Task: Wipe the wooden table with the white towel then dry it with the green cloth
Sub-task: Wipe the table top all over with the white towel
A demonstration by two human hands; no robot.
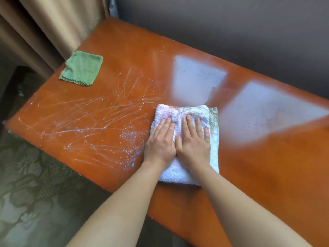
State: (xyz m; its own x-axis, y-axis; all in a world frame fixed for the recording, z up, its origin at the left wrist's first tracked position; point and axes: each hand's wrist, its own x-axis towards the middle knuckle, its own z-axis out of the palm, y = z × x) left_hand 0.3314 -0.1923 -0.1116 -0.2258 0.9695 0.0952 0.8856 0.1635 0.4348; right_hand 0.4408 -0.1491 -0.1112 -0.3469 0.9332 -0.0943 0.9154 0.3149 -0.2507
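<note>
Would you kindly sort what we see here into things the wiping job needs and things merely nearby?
Job:
white towel, pressed flat by left hand and right hand
wooden table
green cloth, waiting at the table's far left corner

Nearby:
curtain
patterned floor

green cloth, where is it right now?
In the head view the green cloth lies flat on the far left corner of the wooden table, beside the curtain, well apart from both hands and the white towel.

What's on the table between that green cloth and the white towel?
No object: in the head view only tabletop with whitish streaks lies between the green cloth and the white towel.
</note>
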